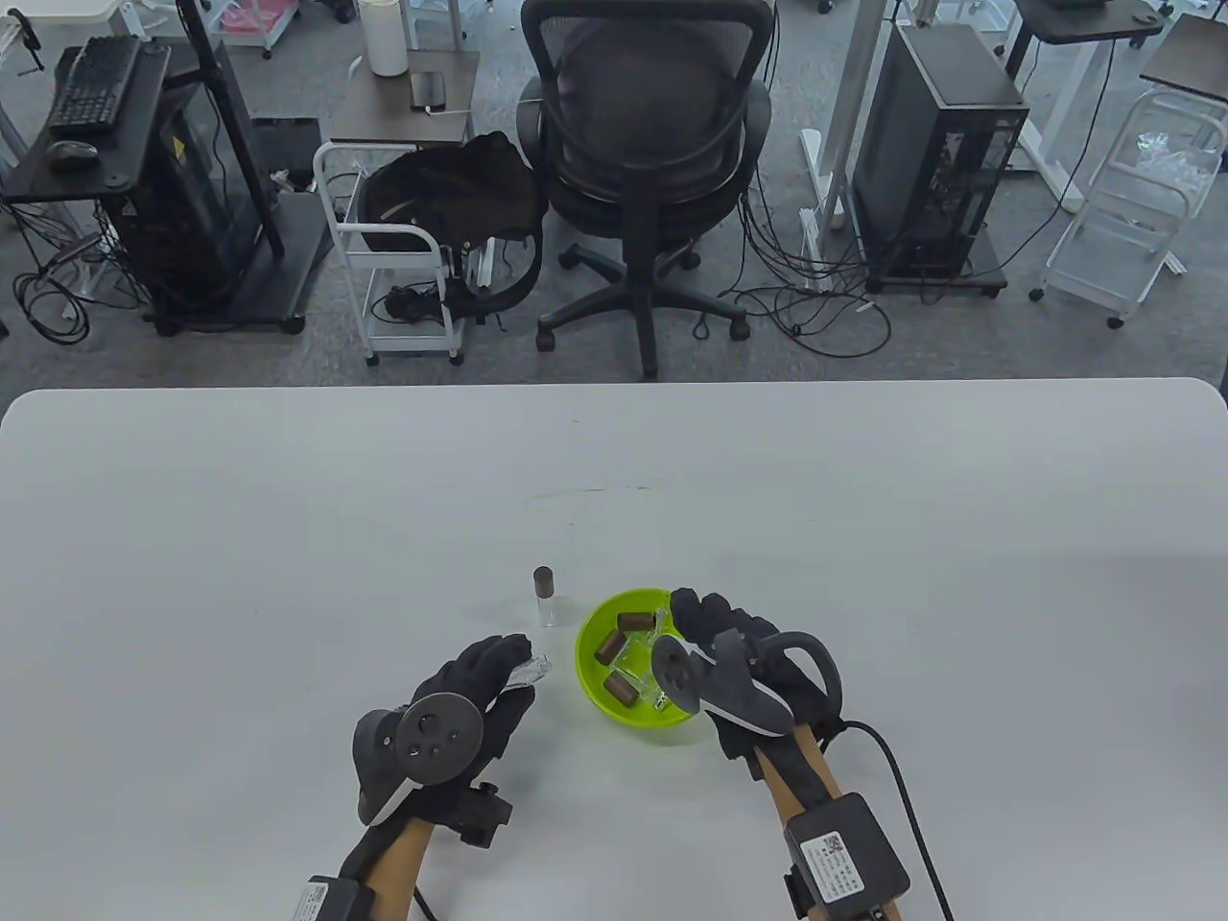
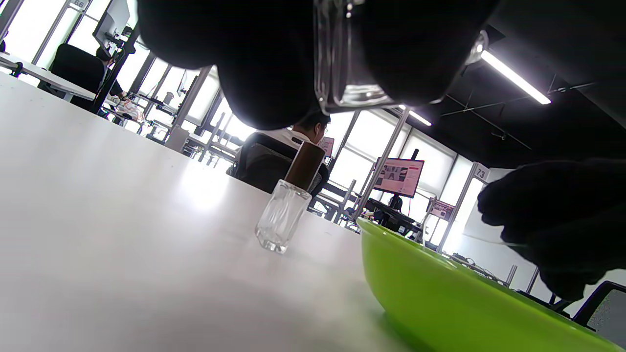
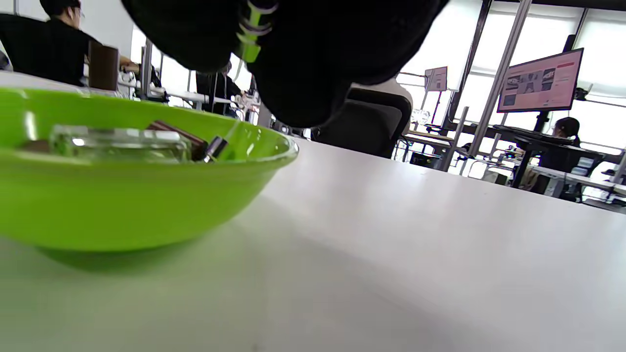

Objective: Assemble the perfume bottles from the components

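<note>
Currently left hand fingers grip a clear glass bottle just left of the green bowl, right hand fingers curl over the bowl's far-right rim, grip unclear: risk is knocking over the capped bottle beyond on the tabletop.

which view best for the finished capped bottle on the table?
Left wrist view: the capped bottle stands upright, unobstructed, brown cap and clear glass plain. Table view shows it small, left of the green bowl. Right wrist view shows only its cap behind the bowl's rim.
</note>
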`<state>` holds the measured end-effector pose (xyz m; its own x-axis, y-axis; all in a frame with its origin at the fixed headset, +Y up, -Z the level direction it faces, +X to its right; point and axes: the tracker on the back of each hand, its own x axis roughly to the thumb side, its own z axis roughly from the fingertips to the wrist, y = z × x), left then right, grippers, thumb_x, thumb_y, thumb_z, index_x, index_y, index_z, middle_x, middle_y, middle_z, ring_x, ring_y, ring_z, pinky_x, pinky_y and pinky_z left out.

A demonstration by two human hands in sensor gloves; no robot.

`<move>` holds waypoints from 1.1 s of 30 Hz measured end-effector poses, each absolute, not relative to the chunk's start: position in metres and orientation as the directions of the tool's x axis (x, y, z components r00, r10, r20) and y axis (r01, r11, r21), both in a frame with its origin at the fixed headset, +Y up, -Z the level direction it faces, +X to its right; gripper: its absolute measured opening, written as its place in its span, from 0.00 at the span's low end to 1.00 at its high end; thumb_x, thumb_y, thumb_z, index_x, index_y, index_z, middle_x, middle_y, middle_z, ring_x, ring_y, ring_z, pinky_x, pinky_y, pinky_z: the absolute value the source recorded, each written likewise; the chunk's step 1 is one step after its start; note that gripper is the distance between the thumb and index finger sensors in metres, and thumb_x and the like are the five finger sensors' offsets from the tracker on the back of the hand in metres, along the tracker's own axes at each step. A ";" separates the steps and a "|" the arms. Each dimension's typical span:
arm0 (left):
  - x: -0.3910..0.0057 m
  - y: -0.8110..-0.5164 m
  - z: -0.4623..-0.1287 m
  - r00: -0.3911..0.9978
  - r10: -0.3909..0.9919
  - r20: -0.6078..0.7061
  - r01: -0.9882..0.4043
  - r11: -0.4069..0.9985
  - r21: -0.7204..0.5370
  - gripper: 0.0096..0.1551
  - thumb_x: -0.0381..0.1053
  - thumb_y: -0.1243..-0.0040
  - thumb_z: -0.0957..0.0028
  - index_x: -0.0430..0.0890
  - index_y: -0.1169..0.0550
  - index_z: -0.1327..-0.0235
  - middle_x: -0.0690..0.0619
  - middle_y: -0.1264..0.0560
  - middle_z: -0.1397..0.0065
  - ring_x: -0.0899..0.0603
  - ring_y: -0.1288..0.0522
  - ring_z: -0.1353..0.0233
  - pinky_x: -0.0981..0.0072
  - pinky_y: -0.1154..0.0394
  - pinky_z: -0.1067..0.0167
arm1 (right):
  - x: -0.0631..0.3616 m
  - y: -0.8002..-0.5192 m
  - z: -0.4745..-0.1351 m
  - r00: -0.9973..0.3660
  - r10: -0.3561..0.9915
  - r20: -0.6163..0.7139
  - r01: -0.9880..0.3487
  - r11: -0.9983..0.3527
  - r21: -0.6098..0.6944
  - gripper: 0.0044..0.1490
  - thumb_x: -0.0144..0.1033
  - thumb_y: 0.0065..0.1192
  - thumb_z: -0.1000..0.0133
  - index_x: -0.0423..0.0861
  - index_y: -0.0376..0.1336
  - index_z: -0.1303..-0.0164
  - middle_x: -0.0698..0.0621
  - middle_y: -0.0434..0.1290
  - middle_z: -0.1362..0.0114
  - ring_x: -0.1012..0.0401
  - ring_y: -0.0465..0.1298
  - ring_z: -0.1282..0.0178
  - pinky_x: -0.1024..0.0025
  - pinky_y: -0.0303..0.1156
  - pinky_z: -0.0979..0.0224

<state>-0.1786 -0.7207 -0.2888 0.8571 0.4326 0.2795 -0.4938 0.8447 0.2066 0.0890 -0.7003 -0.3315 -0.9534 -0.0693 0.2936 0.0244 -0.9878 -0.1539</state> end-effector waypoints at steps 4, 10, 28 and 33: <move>-0.175 -0.722 -0.289 0.859 0.426 0.283 -0.488 0.850 0.200 0.30 0.58 0.37 0.47 0.56 0.29 0.32 0.47 0.23 0.29 0.46 0.16 0.42 0.63 0.21 0.43 | 0.100 -0.687 -0.312 -0.912 0.162 0.377 -0.235 -0.959 -0.156 0.33 0.44 0.60 0.37 0.50 0.56 0.22 0.48 0.70 0.27 0.61 0.83 0.48 0.64 0.81 0.35; -0.167 -0.726 -0.288 0.857 0.425 0.291 -0.486 0.854 0.184 0.30 0.58 0.37 0.47 0.56 0.30 0.31 0.47 0.23 0.29 0.47 0.16 0.42 0.64 0.21 0.43 | 0.096 -0.673 -0.286 -0.739 0.383 0.554 -0.481 -0.876 -0.035 0.31 0.40 0.61 0.38 0.53 0.57 0.24 0.49 0.70 0.25 0.57 0.81 0.40 0.60 0.79 0.28; -0.153 -0.725 -0.283 0.854 0.389 0.345 -0.467 0.866 0.179 0.30 0.58 0.38 0.47 0.56 0.30 0.31 0.47 0.24 0.29 0.47 0.16 0.42 0.64 0.21 0.43 | 0.063 -0.688 -0.278 -0.753 0.324 0.573 -0.418 -0.908 -0.035 0.31 0.33 0.57 0.36 0.52 0.55 0.20 0.45 0.66 0.19 0.57 0.80 0.31 0.61 0.77 0.23; -0.143 -0.725 -0.279 0.852 0.363 0.376 -0.454 0.871 0.187 0.30 0.58 0.37 0.47 0.56 0.30 0.32 0.48 0.23 0.29 0.48 0.16 0.44 0.65 0.20 0.44 | 0.054 -0.696 -0.279 -0.761 0.319 0.565 -0.421 -0.905 -0.055 0.33 0.32 0.55 0.36 0.50 0.54 0.19 0.44 0.68 0.21 0.60 0.82 0.34 0.64 0.79 0.24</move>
<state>-0.1430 -0.7245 -0.2787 0.8525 0.3634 0.3759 -0.4539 0.8711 0.1874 0.0544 -0.6958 -0.2790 -0.7607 0.3189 0.5654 -0.4207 -0.9055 -0.0555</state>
